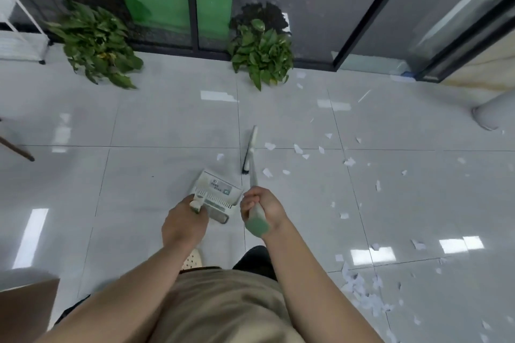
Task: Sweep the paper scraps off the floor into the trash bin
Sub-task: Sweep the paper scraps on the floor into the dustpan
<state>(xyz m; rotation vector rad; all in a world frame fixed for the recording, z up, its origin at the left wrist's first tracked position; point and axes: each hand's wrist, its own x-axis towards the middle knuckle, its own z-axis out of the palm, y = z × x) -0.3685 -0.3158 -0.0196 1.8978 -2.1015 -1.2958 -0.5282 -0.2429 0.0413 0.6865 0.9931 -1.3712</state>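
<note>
fingers of the right hand (262, 207) wrap the broom (252, 153) handle; left hand (185, 218) grips the dustpan (216, 193). risk: a fast stroke scatters the light paper scraps (298, 149) past the pan; no trash bin in view.

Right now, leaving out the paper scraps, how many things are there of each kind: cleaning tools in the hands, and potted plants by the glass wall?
Cleaning tools: 2, a broom in the right hand and a dustpan in the left hand.
Potted plants: 2, a left plant and a right plant.
Total: 4
</note>
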